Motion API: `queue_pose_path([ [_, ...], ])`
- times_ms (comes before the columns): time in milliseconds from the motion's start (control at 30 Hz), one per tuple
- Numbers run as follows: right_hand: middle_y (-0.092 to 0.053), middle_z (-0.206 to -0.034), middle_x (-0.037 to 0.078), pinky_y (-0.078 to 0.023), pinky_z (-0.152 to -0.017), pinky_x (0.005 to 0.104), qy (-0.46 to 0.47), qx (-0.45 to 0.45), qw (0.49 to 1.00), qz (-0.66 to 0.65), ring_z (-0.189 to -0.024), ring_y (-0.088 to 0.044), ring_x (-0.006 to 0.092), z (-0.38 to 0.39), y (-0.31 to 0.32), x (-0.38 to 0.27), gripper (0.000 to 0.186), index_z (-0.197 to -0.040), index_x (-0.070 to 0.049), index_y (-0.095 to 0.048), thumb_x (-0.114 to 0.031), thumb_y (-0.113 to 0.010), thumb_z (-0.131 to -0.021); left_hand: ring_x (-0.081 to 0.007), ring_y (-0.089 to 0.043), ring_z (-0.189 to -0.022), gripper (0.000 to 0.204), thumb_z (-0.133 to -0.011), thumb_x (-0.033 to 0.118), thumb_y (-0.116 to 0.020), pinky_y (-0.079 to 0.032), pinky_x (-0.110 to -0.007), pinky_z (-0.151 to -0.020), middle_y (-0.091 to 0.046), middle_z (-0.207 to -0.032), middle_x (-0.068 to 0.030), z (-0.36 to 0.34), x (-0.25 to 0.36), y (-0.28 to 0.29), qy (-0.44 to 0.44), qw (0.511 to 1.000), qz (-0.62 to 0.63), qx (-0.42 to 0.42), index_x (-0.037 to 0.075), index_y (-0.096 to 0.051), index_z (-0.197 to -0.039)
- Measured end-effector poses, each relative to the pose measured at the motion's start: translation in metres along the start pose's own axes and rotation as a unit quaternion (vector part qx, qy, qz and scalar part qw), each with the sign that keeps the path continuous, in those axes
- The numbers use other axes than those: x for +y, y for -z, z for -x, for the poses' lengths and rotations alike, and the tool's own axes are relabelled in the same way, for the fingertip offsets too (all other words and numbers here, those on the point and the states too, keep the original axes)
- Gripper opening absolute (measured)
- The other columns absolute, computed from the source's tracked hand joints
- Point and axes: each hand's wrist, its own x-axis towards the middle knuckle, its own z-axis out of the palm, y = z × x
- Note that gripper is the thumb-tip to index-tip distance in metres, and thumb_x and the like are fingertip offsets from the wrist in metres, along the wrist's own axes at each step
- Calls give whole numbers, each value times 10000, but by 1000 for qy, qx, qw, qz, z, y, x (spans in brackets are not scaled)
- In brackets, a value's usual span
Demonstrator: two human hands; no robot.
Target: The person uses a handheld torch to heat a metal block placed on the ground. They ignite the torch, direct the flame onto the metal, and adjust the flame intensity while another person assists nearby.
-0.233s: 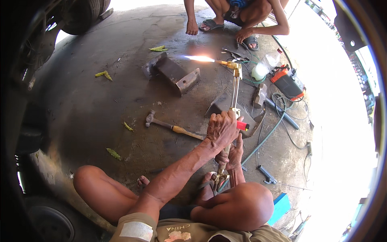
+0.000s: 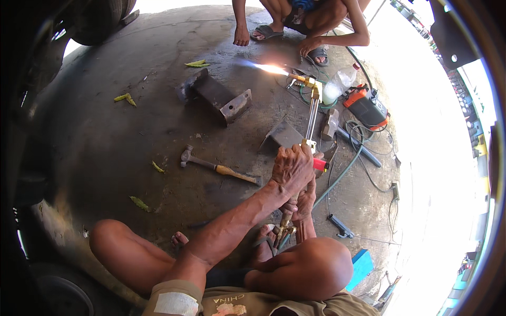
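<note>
A lit brass cutting torch (image 2: 312, 118) stands between my knees, its head bent left and a bright flame (image 2: 271, 69) shooting leftward. My left hand (image 2: 291, 167) is closed round its upper body. Lower down, the fingers of my right hand (image 2: 302, 204) are wrapped about the handle, partly hidden behind my left arm. A small red object, like a lighter (image 2: 320, 164), sticks out beside my left thumb; which hand grips it I cannot tell. The flame passes above and beyond a bent steel bracket (image 2: 219, 97) with holes, without touching it.
A ball-peen hammer (image 2: 221, 169) lies left of my hands. Behind them sit another angled steel piece (image 2: 284, 135), a sledgehammer (image 2: 359, 147), an orange-black machine (image 2: 367, 108), a bottle (image 2: 340, 84) and cables. Another person's hand (image 2: 241, 36) hangs across from me; a green hose (image 2: 340, 179) runs at right.
The torch head has swung slightly right, and its flame now slants up to the left instead of lying nearly level. The whole view has shifted a little; both hands keep their grip.
</note>
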Motion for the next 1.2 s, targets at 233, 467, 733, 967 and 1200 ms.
queue_pose_path([
  [233, -426, -545, 3, -291, -304, 231, 40, 19, 999, 29, -330, -323, 95, -7, 10, -13, 830, -983, -47, -561, -827, -283, -920, -441, -705, -833, 466, -953, 377, -596, -559, -524, -755, -685, -944, -311, 48, -15, 58, 189, 864, 259, -387, -84, -630, -1006],
  [467, -428, -576, 19, -322, -340, 236, 12, -125, 992, -20, -367, -356, 83, -22, 8, -14, 715, -915, -77, -428, -783, -321, -950, -422, -705, -801, 445, -965, 337, -562, -546, -498, -768, -681, -724, -253, 114, -11, 37, 140, 806, 347, -458, -41, -703, -777],
  [733, -405, -551, 8, -334, -328, 230, 14, -135, 990, -47, -365, -382, 82, -18, 4, -16, 712, -914, -75, -436, -779, -333, -951, -491, -665, -884, 412, -975, 336, -554, -521, -556, -795, -668, -865, -321, 117, -2, 38, 119, 772, 354, -515, -52, -682, -917],
  [967, -404, -547, 9, -333, -326, 228, 20, -146, 987, -56, -369, -397, 85, -16, 7, -19, 698, -909, -74, -433, -764, -343, -960, -503, -660, -911, 387, -970, 302, -561, -537, -555, -800, -660, -878, -336, 113, 4, 46, 125, 783, 349, -499, -63, -669, -901],
  [1200, -409, -559, 12, -353, -350, 255, 16, -156, 985, -65, -367, -362, 85, -15, 10, -20, 717, -914, -89, -420, -797, -309, -941, -504, -655, -943, 400, -970, 318, -568, -540, -550, -811, -662, -911, -343, 114, 5, 46, 116, 787, 344, -499, -65, -672, -918],
])
